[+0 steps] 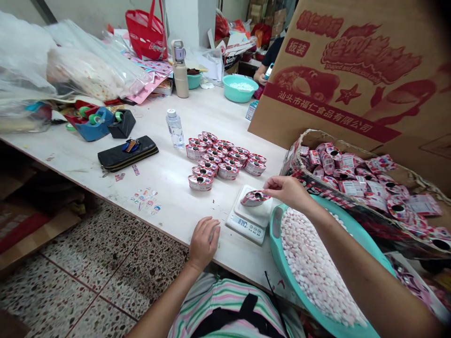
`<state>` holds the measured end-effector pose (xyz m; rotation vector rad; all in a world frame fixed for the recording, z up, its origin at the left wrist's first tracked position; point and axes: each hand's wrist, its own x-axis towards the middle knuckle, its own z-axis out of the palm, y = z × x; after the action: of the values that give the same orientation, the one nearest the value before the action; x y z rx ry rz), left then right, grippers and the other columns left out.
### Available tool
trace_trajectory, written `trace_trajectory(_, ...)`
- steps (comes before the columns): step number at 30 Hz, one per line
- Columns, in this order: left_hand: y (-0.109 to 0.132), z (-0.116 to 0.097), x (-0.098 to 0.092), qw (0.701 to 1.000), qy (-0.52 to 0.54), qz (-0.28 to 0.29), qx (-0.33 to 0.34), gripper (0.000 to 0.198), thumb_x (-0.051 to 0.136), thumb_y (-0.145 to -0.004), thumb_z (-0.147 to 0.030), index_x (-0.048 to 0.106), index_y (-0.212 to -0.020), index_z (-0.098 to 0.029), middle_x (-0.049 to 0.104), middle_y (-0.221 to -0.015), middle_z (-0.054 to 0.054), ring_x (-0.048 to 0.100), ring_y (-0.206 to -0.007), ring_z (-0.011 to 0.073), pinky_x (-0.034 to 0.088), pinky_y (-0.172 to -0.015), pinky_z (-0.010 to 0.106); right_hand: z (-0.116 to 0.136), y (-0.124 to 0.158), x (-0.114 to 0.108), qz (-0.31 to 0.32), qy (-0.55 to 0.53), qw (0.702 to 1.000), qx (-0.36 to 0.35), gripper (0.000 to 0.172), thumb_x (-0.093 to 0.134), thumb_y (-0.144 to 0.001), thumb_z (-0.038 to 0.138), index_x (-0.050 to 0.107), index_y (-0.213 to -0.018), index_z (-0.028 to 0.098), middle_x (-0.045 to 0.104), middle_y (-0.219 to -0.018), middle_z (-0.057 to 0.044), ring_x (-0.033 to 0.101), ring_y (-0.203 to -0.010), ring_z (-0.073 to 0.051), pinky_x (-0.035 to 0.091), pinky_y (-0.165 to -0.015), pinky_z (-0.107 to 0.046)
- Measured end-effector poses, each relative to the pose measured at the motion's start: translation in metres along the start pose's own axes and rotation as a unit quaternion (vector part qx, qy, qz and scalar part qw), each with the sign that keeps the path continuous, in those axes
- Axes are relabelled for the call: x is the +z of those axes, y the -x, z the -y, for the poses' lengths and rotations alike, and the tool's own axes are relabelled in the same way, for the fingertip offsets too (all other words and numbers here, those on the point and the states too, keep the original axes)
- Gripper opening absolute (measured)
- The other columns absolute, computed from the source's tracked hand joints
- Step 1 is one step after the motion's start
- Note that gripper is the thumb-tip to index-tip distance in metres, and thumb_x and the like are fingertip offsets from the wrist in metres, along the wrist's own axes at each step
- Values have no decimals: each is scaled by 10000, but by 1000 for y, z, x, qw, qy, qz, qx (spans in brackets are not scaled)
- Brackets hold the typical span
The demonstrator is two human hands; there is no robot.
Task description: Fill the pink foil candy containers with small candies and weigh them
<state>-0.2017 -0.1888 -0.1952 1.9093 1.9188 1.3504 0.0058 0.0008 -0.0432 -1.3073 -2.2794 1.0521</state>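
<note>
A white digital scale (246, 225) stands near the table's front edge, its display lit. On its plate sits a small red-and-white printed container (252, 199) with a dark round hole on top. My right hand (287, 191) reaches in from the right, thumb and fingers pinched at the container's right end; what they hold is hidden. My left hand (204, 239) lies on the table edge left of the scale, fingers loosely stretched, holding nothing. Beside the scale, a teal basin (276, 230) is filled with small pale pink-white candies (312, 258). Several similar containers (228, 171) stand grouped behind the scale.
An open box (299, 141) of more containers stands behind the basin, below a large printed carton (338, 75). Left lie a water bottle (175, 130), a black wallet (127, 154) and tape dispensers (121, 124). Farther back are a teal bowl (239, 96) and a person's hand (261, 76) with a phone.
</note>
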Motion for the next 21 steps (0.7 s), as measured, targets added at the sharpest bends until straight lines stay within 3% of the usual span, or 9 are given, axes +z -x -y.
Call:
trace_trajectory(6, 2, 0, -2, 1000, 4, -9, -8, 176, 494, -893, -168, 600, -1030, -202, 671, -1012, 42, 566, -1070, 198, 475, -958, 386, 7, 16, -7, -11, 51, 999, -15, 198, 591, -770, 366, 659, -738, 182, 665, -685, -12, 587, -650, -147, 408, -594, -243)
trace_trajectory(11, -7, 1, -4, 1000, 6, 2, -29, 192, 482, -908, -195, 588, -1066, -220, 651, -1048, 49, 552, -1095, 212, 472, -956, 415, 3, 72, -22, 4, 129, 991, -29, 207, 489, -861, 314, 659, -799, 214, 693, -839, -26, 617, -762, -167, 443, -682, -267)
trace_trajectory(15, -50, -17, 1, 999, 19, 14, 34, 235, 509, -899, -224, 550, -1131, -228, 630, -1101, 65, 526, -1136, 225, 450, -981, 432, -31, 127, -21, -21, 176, 984, 9, 216, 457, -885, 284, 656, -819, 234, 697, -845, -24, 641, -774, -178, 483, -696, -288)
trace_trajectory(18, -95, -42, 12, 994, 2, 59, 88, 347, 540, -883, -288, 496, -1219, -216, 592, -1188, 97, 504, -1173, 247, 422, -1012, 447, -64, 164, -11, -124, 207, 971, 3, 182, 525, -854, 333, 682, -880, 245, 714, -936, -42, 663, -889, -210, 519, -804, -321)
trace_trajectory(21, -132, -66, 26, 978, -57, 150, 134, 547, 642, -799, -384, 457, -1277, -191, 558, -1246, 125, 493, -1176, 287, 420, -1002, 466, -95, 198, 4, -225, 246, 942, -26, 223, 578, -831, 407, 689, -965, 267, 710, -1019, -30, 665, -958, -206, 534, -846, -301)
